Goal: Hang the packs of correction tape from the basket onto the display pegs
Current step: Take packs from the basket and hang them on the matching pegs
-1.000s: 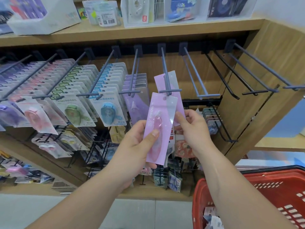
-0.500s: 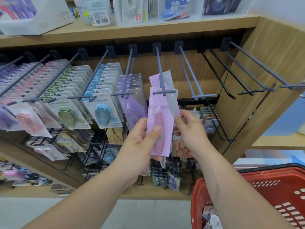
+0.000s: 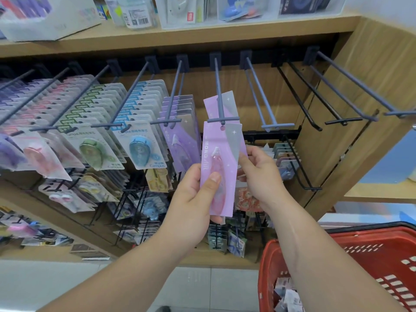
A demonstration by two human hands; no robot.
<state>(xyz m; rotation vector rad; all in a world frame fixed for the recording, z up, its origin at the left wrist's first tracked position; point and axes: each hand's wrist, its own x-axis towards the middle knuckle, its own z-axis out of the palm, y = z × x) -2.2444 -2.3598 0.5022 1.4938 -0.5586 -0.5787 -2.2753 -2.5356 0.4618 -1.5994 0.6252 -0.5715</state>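
Observation:
A pink pack of correction tape [image 3: 219, 158] stands upright just below the tip of a grey display peg [image 3: 219, 97], its punched hole right under the peg's crossbar. My left hand [image 3: 193, 199] grips the pack's lower half, thumb across its front. My right hand [image 3: 258, 174] pinches the pack's right edge. Another pink pack [image 3: 221, 104] hangs further back on the same peg. The red basket [image 3: 369, 266] sits at the lower right with several packs [image 3: 286, 296] inside.
Pegs to the left carry full rows of purple [image 3: 180, 131], blue [image 3: 139, 140], green and pink packs. Pegs to the right [image 3: 261, 95] are bare. A wooden shelf [image 3: 202, 34] with boxes runs above, and a wooden side panel [image 3: 360, 131] closes the right.
The pink pack has risen from below the peg tip until its hole meets the crossbar. Both hands moved up with it.

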